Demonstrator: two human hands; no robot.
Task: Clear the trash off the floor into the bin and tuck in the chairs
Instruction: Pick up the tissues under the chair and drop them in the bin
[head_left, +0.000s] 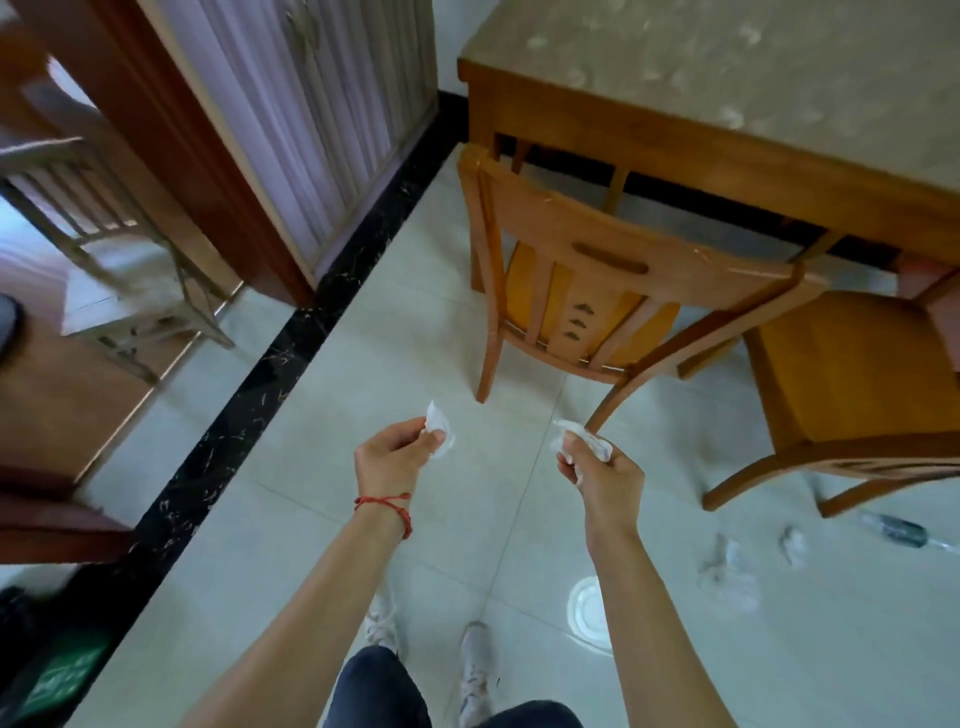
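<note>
My left hand (390, 457) pinches a crumpled white tissue (439, 428) above the pale tiled floor. My right hand (597, 467) grips a second white tissue wad (584, 441). Both hands hang in front of a wooden chair (571, 270) that stands pulled out from the table (727, 156). A second wooden chair (857, 374) stands at the right, also out from the table. On the floor at the lower right lie crumpled tissues (727, 571), a smaller wad (794, 543), a round clear plastic lid (589, 610) and a dark plastic bottle (893, 530). The dark bin (52, 670) sits at the bottom left corner.
A black marble strip (249, 415) runs diagonally across the floor. A wooden door frame and ribbed glass panel (291, 130) stand at the upper left, with a grey folding chair (119, 260) beyond. My white shoes (475, 670) are below my arms.
</note>
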